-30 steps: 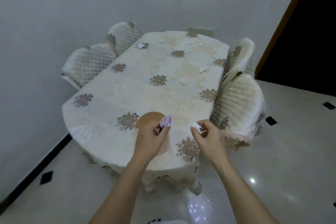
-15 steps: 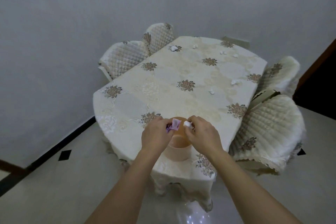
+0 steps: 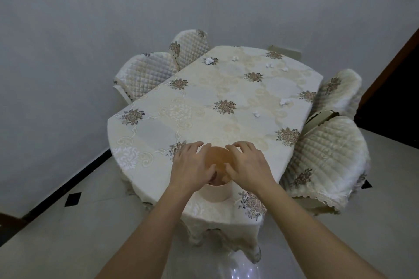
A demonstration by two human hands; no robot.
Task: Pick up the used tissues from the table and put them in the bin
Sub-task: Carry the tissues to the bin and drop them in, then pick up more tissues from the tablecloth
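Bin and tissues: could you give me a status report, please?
Left hand and right hand open over bin. Six tissues lie on table. Nothing blocks them.

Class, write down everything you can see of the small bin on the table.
The bin is a small round tub, cream outside and orange-brown inside, seemingly plastic. It stands upright, open-topped, at the near end of the cloth-covered table. The left hand and right hand hover open-fingered over its mouth, hiding much of the rim; contact is unclear.
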